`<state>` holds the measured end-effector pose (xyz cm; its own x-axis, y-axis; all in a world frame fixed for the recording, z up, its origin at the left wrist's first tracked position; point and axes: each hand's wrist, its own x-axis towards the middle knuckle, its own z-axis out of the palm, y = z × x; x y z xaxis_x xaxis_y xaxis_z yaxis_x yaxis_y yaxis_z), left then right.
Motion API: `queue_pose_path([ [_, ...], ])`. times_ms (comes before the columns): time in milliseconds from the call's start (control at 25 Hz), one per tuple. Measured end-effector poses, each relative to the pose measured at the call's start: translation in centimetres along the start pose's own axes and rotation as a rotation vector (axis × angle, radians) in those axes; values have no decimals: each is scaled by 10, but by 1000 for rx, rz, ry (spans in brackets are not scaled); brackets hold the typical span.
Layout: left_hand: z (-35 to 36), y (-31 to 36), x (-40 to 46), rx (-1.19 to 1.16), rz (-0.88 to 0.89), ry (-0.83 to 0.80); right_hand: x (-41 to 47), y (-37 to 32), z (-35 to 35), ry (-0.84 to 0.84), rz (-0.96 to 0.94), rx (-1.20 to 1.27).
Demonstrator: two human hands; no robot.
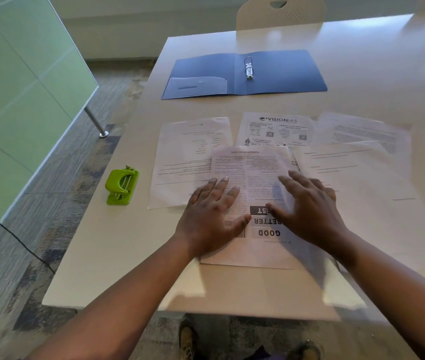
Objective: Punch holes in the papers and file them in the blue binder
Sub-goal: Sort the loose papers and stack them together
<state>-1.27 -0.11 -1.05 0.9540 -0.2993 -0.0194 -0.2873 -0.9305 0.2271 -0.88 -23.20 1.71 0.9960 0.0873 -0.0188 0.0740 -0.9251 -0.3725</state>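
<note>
Both forearms are reaching in from the bottom edge. Left hand (210, 216) is lying flat, fingers spread, pressing on the left half of the nearest sheet (251, 178); right hand (310, 206) is lying flat on its right half, fingers spread too, pinching nothing. That sheet is sitting upside-down to the camera, overlapping the other papers (193, 152) fanning out behind it on the white table (128, 242). Blue binder (245, 74) is lying open farther back, rings (249, 67) upright at its spine, well apart from the hands. Green hole punch (122, 185) is sitting left of the papers, near the table edge, untouched. Chair (281, 13) is standing behind the table.
</note>
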Motion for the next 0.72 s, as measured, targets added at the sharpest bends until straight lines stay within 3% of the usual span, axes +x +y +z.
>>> queue_pose_path([
  [120,-2,0,0,-26,-18,-11,1,-13,-7,39,111,314],
  [240,-4,1,-1,-39,-24,-8,5,-25,-23,-36,356,798],
  [360,-5,1,-2,-47,-29,-9,11,-27,-34,-68,540,1067],
  [560,-4,1,-2,-57,-32,3,13,-32,-47,-209,586,1225],
  [720,-4,1,-2,-54,-32,10,20,-34,-48,-216,599,1239],
])
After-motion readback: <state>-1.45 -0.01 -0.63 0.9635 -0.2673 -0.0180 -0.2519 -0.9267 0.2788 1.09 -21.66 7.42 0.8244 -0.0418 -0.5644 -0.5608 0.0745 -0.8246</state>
